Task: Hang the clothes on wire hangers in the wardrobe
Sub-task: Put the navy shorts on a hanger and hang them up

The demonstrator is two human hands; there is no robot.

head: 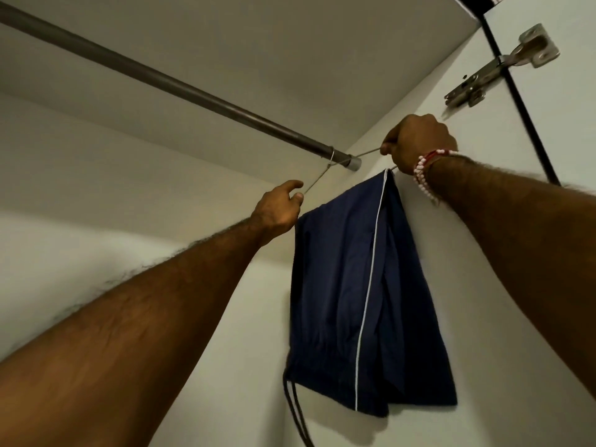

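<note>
Navy trousers [364, 304] (white side stripe) drape over the wire hanger [317, 179]. The left hand [279, 208] pinches its left arm between thumb and fingers; the right hand [417, 141] fists around its right end. Its hook loops the wardrobe rod [167, 80].

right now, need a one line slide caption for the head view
Both hands, left hand and right hand, grip a wire hanger hooked on the wardrobe rail, navy trousers draped over it.

Hanger [314, 182] hooked on rod [161, 79], seemingly beside wall [419, 101]; trousers [364, 301] below.
</note>
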